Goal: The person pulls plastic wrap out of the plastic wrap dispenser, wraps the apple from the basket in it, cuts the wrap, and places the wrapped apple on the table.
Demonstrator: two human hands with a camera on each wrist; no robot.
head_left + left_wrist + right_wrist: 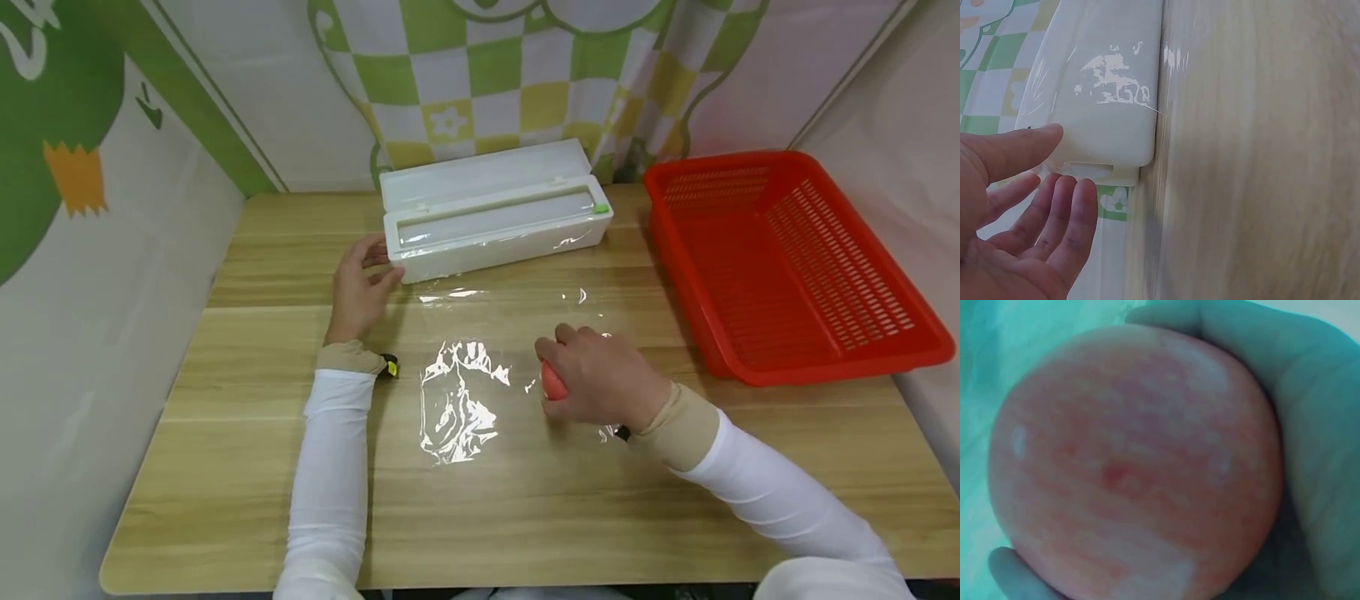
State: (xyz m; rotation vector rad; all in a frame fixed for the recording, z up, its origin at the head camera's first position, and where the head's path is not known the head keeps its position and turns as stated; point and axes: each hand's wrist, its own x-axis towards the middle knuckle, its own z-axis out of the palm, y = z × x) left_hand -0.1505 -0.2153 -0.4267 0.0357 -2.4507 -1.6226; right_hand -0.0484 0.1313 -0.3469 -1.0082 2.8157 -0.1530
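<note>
A white cling film dispenser [495, 242] stands at the back of the table with its lid [487, 175] raised. At its left end is my left hand [362, 287], fingers loosely bent and thumb near the front corner. In the left wrist view that hand [1035, 219] has a gap between thumb and fingers, beside the box's end [1100, 134]. A sheet of clear cling film [457, 408] reaches from the dispenser over the table towards me. My right hand [600, 375] grips a red apple [553, 382] over the film's right part. Streaky red-yellow skin shows on the apple [1135, 469] close up.
A red plastic basket [720, 350] with slotted walls stands on the right of the wooden table [247, 467]. A green slider [601, 208] sits at the dispenser's right end. Behind the table hangs a green-and-white checked curtain [495, 75].
</note>
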